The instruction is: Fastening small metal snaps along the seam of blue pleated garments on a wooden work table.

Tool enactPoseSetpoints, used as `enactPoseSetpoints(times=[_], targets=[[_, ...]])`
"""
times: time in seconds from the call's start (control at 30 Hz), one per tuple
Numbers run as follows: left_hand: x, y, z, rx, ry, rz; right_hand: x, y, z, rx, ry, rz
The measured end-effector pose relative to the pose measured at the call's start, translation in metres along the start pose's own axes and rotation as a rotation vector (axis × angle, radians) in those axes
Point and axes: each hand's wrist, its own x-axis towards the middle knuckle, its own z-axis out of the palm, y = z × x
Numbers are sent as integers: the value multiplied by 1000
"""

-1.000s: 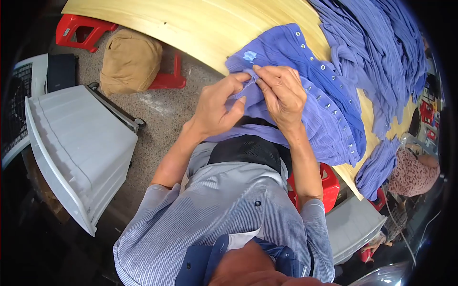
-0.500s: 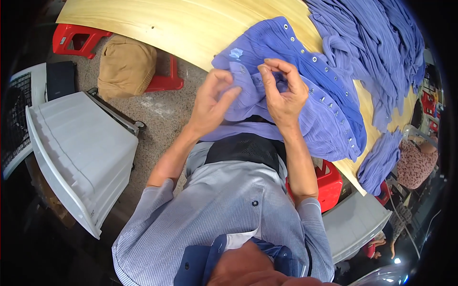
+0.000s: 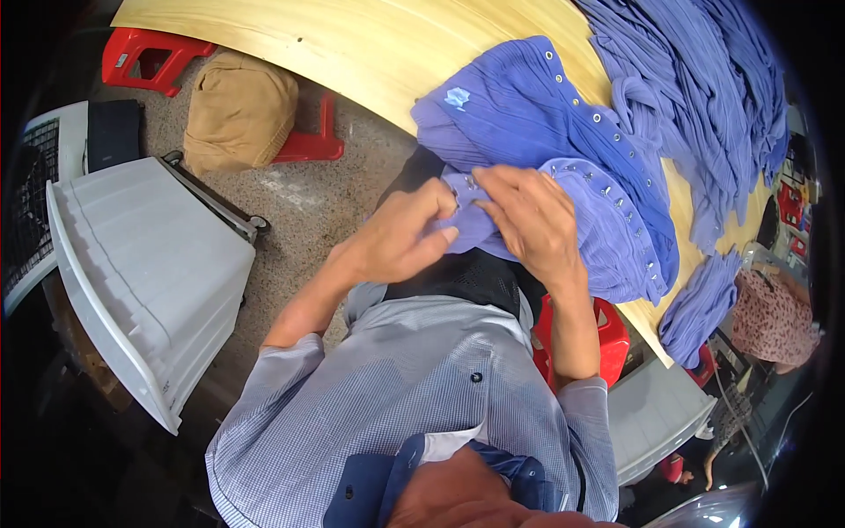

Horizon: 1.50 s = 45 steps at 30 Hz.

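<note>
A blue-purple ribbed garment (image 3: 510,106) lies partly on the table's near edge and partly over my lap. Round metal eyelets run along one of its edges, small metal fasteners along another. A pale blue patch (image 3: 457,97) shows near its far left corner. My left hand (image 3: 407,231) is closed, thumb and forefinger pinching the garment's near left edge. Just right of it, my right hand (image 3: 535,224) bends its fingers down onto the same edge, closed on the cloth by a small metal fastener. Its palm side is hidden.
More blue-purple cloth (image 3: 704,106) is heaped on the wooden table (image 3: 352,53) at the right, with a smaller bundle (image 3: 700,308) near its edge. Left stand a grey bin (image 3: 154,273) and a brown cushion-like bundle (image 3: 242,110) on a red stool (image 3: 321,132). Another person (image 3: 775,317) is far right.
Both hands have come nearer to my body, drawing the garment's near edge with them. My right hand has turned over and lowered onto the cloth.
</note>
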Motion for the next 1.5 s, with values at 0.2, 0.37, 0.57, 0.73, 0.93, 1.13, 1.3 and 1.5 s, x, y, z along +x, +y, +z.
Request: enactPoseSetpoints(times=[0.2, 0.37, 0.57, 0.73, 0.93, 1.13, 1.3, 1.5], targets=[[-6, -3, 23, 219, -33, 120, -21, -1, 5, -140, 97, -85], [-4, -2, 21, 201, -93, 98, -20, -2, 0, -140, 55, -77], [-5, 5, -21, 41, -283, -179, -21, -23, -28, -59, 403, 17], [0, -7, -53, 258, -204, 278, -12, -20, -32, -151, 394, -84], [-18, -6, -45, 444, 23, 185, -9, 8, -16, -250, 482, -128], [-40, -25, -2, 387, -271, 128, -43, 3, -43, -221, 733, -1], [-38, -27, -10, 444, -158, 94, -46, 7, -63, -329, 712, -10], [-31, -24, -40, 659, 281, 322, -24, 23, -52, -307, 662, -87]])
